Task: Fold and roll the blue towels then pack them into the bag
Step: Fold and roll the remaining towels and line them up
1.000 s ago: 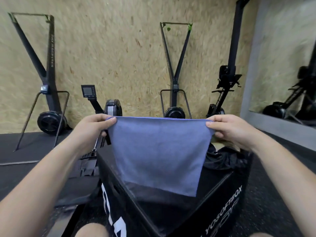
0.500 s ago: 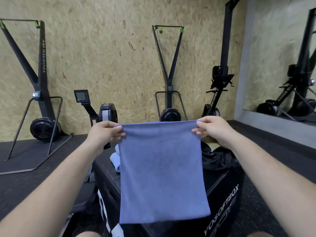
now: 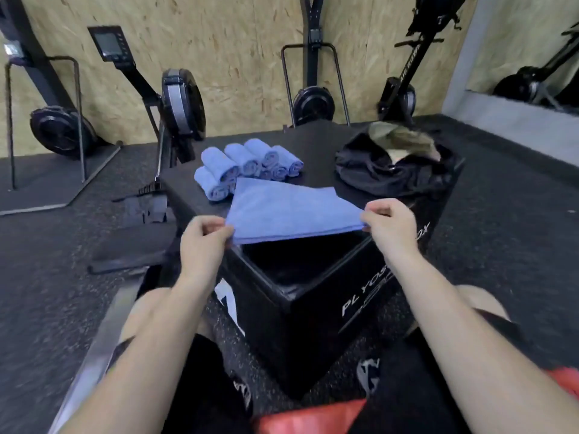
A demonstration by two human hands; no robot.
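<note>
**Folded towel pinched at both near corners**

The left hand (image 3: 205, 234) and right hand (image 3: 387, 223) each pinch a near corner of the blue towel (image 3: 291, 211) between thumb and curled fingers. They hold that edge above the near corner of the black box (image 3: 329, 308), while the far edge lies on the box top just in front of the rolled towels (image 3: 247, 166). The bag (image 3: 394, 161) sits open at the right corner. The cloth looks light, soft and limp, and its near edge shows doubled layers, so the corners seem the best place to grip to keep the layers together. Its long axis runs left to right between the hands, with the free edge pointing away from the person
</note>
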